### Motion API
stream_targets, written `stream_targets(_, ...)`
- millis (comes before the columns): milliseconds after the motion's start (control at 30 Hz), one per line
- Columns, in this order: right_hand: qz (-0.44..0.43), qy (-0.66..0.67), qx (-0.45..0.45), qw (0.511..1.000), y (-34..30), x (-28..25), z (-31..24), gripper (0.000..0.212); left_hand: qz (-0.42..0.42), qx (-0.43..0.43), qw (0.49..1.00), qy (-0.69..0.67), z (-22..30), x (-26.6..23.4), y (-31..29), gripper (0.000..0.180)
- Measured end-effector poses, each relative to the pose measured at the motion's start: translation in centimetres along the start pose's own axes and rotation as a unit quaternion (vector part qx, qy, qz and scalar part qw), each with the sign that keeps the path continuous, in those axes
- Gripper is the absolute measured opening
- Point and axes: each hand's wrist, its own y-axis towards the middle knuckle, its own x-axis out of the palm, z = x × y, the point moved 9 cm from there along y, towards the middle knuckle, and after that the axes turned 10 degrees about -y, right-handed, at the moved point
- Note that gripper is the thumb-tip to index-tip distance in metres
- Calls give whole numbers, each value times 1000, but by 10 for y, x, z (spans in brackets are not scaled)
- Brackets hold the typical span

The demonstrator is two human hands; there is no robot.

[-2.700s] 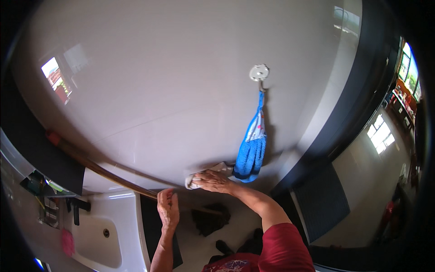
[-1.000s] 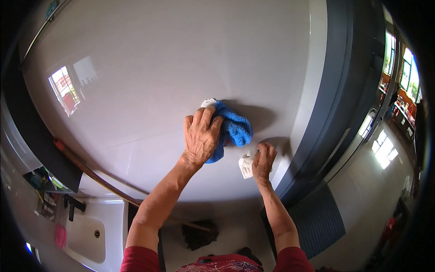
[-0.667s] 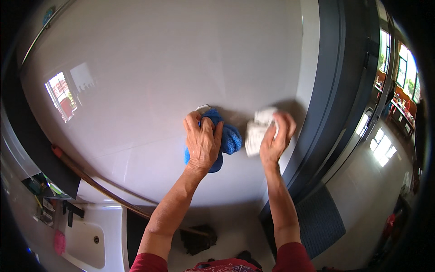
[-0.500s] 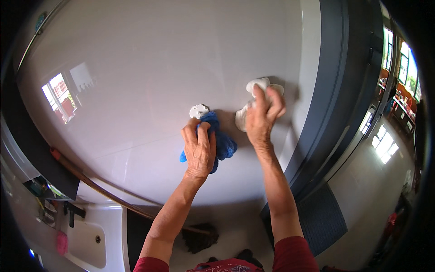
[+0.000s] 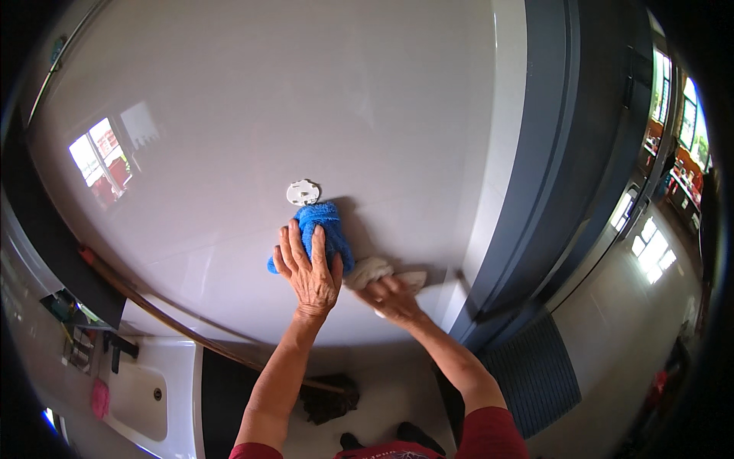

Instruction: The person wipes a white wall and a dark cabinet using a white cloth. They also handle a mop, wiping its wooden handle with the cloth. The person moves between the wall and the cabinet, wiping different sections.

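A blue fluffy towel [image 5: 321,218] hangs against the pale glossy wall [image 5: 229,92], just below a round white wall mount [image 5: 303,193]. Over it lies my left hand [image 5: 312,277], fingers spread and the thumb along its right edge, keeping the towel against the wall. Lower and to the right, my right hand [image 5: 394,300] presses a crumpled whitish cloth [image 5: 370,271] to the wall. Motion blurs that hand slightly, and part of the cloth is hidden under its fingers.
A dark door frame [image 5: 547,145] stands at the right. A long wooden handle [image 5: 164,310] leans across the lower left, above a white sink [image 5: 183,382] with a black tap [image 5: 120,348]. A dark mop head [image 5: 329,399] lies by my feet. A grey ribbed mat [image 5: 531,371] is lower right.
My right hand has swept the whitish cloth down and left along the wall, from upper right to beside the towel. My left hand has flattened and spread over the blue towel.
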Motion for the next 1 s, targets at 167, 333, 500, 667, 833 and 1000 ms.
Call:
stream_targets(167, 132, -25, 216, 967, 49, -54, 106, 41, -39, -24, 999, 2, -16, 13, -21, 61)
stream_targets(333, 166, 15, 408, 898, 31, -51, 122, 56, -59, -34, 997, -44, -17, 12, -31, 65)
stream_targets(500, 149, 30, 466, 872, -3, -22, 79, 60, -72, -7, 994, -81, -18, -3, -33, 59)
stream_targets(667, 121, 52, 467, 874, -1, -13, 49, 62, -175, 30, 978, -107, -27, -5, -55, 77)
stream_targets(833, 109, 97, 432, 890, 11, 1, 12, 58, -177, 25, 978, -107, -47, -19, -73, 76)
stream_targets(1000, 100, 59, 254, 960, 61, -8, -58, 51, -159, -48, 983, -73, -66, -26, -109, 75)
